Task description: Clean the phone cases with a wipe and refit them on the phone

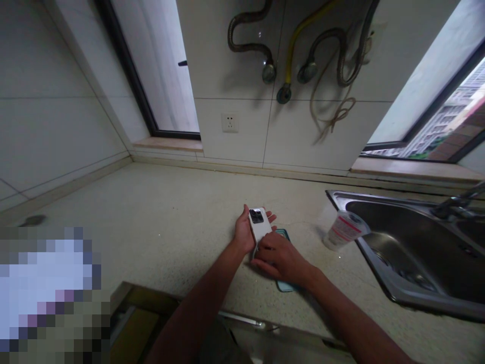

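A white smartphone [261, 230] lies back side up in my left hand [243, 235], its dark camera block at the far end. My left thumb runs along one long edge, and the fingertips show past the other. Over the phone's near end, my right hand [279, 256] is closed with curled fingers pressed to it; whether a small thing is pinched there is hidden. Below my right hand, a flat teal-edged rectangular object [285, 287] rests on the speckled counter [182, 217], mostly covered by the hand and wrist.
A clear plastic cup [345, 230] with red print stands to the right, beside the steel sink [382, 283] and its faucet [460, 202]. On the back wall are a power socket [230, 123] and hanging hoses [290, 50]. An open drawer or cabinet [140, 313] shows below the counter's front edge.
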Demonstrator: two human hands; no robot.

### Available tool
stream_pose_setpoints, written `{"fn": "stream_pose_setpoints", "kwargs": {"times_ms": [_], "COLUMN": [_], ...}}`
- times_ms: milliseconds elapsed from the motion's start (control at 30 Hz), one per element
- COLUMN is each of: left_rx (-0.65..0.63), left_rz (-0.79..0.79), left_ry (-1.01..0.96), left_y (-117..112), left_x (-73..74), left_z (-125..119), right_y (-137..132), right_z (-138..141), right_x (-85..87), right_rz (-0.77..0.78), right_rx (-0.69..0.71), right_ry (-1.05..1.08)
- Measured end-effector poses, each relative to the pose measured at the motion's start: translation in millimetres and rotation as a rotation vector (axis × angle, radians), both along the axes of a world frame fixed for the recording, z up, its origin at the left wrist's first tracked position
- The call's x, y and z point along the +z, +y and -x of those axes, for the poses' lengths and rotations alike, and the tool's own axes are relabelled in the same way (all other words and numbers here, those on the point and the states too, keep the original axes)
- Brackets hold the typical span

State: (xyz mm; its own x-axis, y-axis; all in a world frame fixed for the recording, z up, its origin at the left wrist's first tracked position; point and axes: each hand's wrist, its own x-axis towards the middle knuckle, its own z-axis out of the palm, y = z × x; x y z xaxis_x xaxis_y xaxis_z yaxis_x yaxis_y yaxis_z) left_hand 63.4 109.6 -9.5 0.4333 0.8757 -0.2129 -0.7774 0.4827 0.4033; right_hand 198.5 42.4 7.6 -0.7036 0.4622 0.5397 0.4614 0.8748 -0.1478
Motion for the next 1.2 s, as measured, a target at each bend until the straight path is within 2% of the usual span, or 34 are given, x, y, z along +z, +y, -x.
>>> {"fn": "stream_pose_setpoints", "kwargs": {"times_ms": [300, 567, 733, 1033, 1200], "left_rx": [0.058, 0.082, 0.095, 0.127, 0.109], "left_rz": [0.058, 0.056, 0.04, 0.057, 0.05], "left_ry": [-0.071, -0.112, -0.129, -0.17, -0.146], "left_y": [2.9, 1.1, 2.7, 7.3, 6.0], "left_x": [7.4, 14.5, 11.6, 9.3, 8.7], "left_z": [9.6, 14.7, 16.4, 21.7, 20.7], "right_y": [-4.0, 3.5, 11.8, 19.6, 18.8], "right_z": [-8.3, -23.9, -33.9, -44.7, -48.0], "right_x": [9.2, 9.0, 4.7, 5.7, 12.4], "right_rz": [0.125, 0.121, 0.196, 0.181, 0.144], "right_rx": [0.135, 0.039, 0.021, -0.067, -0.177], "right_ry": [-0.015, 0.079, 0.076, 0.061, 0.221]}}
